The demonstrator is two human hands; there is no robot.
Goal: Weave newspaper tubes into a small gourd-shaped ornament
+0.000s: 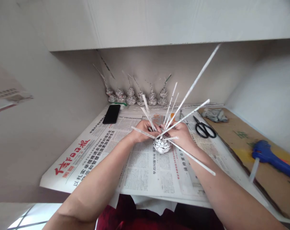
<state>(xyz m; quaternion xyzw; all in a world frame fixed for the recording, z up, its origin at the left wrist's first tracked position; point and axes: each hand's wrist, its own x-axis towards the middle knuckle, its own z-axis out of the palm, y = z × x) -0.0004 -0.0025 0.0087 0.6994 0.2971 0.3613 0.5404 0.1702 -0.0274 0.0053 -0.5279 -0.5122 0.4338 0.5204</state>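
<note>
A small round woven ball of rolled newspaper [162, 145] sits low between my hands, above the newspaper sheet. Several rolled paper sticks [197, 75] fan out from its top, the longest reaching up and to the right. My left hand [145, 130] is closed, with thumb and fingers pinching at the base of the sticks on the left. On the other side my right hand [178, 130] is also closed around the base of the sticks, its fingertips partly hidden behind them.
Finished-looking woven paper gourds [141, 98] stand in a row along the back wall. A black phone [111, 114] lies at left on the newspaper [92, 166]. Black-handled scissors [204, 129], a crumpled cloth [215, 115], and a blue glue gun [267, 155] on cardboard [240, 147] are at right.
</note>
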